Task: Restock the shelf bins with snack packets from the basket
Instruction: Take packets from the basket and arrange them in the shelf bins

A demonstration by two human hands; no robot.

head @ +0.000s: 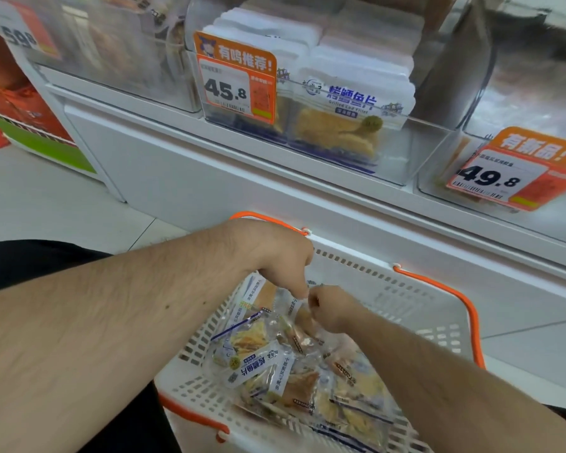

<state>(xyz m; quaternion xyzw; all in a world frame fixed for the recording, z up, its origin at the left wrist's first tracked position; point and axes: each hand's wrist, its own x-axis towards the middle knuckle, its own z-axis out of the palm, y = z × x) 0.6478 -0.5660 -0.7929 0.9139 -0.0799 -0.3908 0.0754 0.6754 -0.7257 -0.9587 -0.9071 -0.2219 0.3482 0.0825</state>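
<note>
- Two bare hands are working inside the white perforated plastic basket with orange handles (415, 299), which is sitting on the floor directly below the shelf, probably so each transfer upward is short.
- The left hand (281, 256) is reaching down near the basket's far rim, fingers curled downward with the fingertips at the top edge of a packet; it appears to be pinching that edge, though the contact itself is too small to confirm.
- The right hand (332, 308) is lying just beside the left, fingers curled tight around the same upper edge of a clear snack packet (299, 317) standing at the far end of the pile.
- Both hands meeting at one packet suggests it is being separated from the others before lifting.
- Loose clear snack packets with white-and-blue labels (275, 371) are filling the basket from its middle to its near edge, lying flat and overlapping.
- Matching packets are standing upright in rows in the clear plastic shelf bin (415, 152) behind the orange price tag reading 45.8 (237, 80), labels facing forward for shoppers.
- That bin is the likely destination; its front right corner is showing spare room.
</note>
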